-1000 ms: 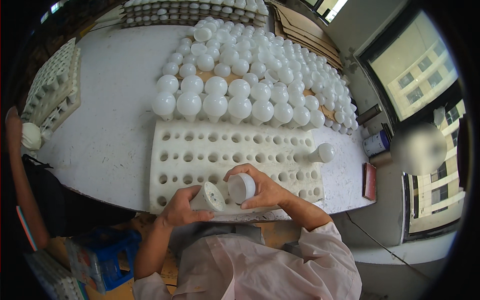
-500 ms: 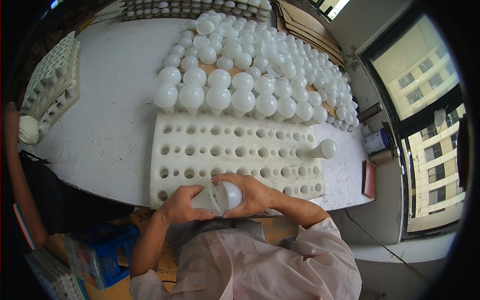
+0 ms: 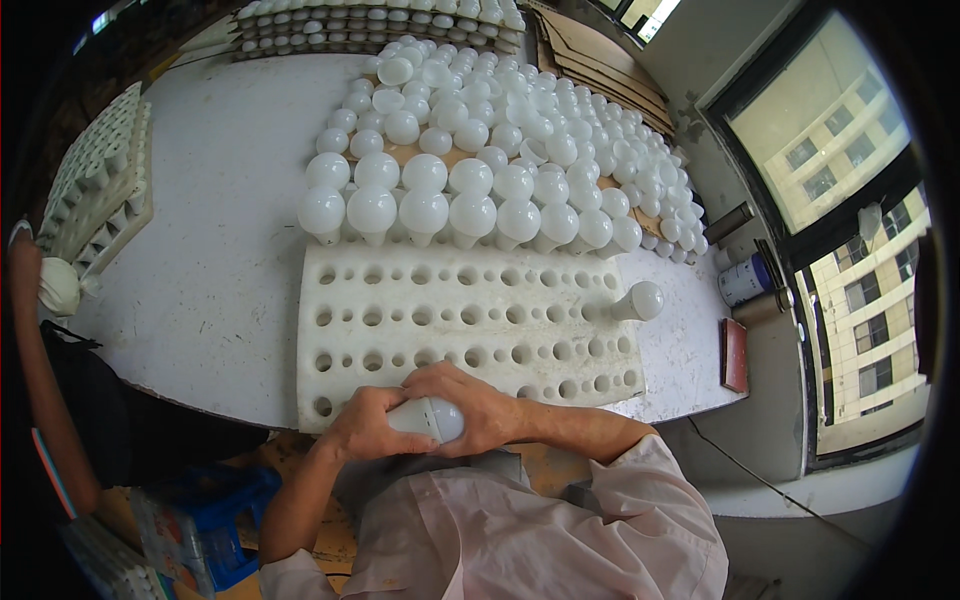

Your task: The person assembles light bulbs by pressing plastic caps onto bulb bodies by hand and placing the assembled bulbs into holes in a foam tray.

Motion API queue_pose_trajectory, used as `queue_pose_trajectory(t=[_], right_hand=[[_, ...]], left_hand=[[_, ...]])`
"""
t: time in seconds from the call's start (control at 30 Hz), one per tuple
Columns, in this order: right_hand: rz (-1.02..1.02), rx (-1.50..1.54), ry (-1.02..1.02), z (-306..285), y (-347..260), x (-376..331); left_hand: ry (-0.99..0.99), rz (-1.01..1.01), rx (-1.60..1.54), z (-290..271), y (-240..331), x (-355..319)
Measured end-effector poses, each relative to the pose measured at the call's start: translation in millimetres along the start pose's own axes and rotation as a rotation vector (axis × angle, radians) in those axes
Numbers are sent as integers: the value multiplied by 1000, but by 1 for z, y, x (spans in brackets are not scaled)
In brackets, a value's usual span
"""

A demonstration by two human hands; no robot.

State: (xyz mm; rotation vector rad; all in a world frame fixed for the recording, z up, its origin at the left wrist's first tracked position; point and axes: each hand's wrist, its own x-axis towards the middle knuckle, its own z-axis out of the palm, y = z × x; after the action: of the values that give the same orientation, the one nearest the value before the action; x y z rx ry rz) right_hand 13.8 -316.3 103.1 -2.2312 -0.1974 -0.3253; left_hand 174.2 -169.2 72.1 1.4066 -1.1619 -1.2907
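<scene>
Close to my body, at the table's near edge, both hands are closed round one light bulb. Its tapered white base [image 3: 408, 417] is gripped by my left hand [image 3: 365, 424]. My right hand [image 3: 482, 408] is wrapped round the rounded white cover [image 3: 449, 420], which meets the base with no visible gap. Just beyond lies a white foam tray [image 3: 450, 296] with rows of round holes. A single bulb [image 3: 643, 300] rests tilted at its right side. Along the tray's far side, rows of bulbs [image 3: 422, 212] stand with their domes up.
Many loose white covers [image 3: 535, 120] crowd the far table. Stacked trays [image 3: 375, 25] and brown boards [image 3: 595, 65] lie behind. More foam trays [image 3: 100, 190] lean at left, near another person's arm [image 3: 40, 380]. A tin [image 3: 745, 282] and red box [image 3: 735, 355] sit at right.
The cover and base were apart at an angle; now they are pressed together in line. My right hand has shifted slightly left and closed further round the cover.
</scene>
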Motion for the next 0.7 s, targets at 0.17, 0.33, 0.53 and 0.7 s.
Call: queue_pose_trajectory(t=[0.17, 0.33, 0.53, 0.7], right_hand=[[-29, 121, 191, 16, 0, -9], [-88, 205, 241, 14, -5, -1], [159, 204, 50, -13, 18, 24], [-17, -104, 200, -50, 30, 101]], left_hand=[[-6, 66, 81, 0, 19, 0], [-32, 48, 62, 0, 29, -5], [-17, -179, -65, -14, 15, -1], [529, 55, -365, -26, -15, -15]])
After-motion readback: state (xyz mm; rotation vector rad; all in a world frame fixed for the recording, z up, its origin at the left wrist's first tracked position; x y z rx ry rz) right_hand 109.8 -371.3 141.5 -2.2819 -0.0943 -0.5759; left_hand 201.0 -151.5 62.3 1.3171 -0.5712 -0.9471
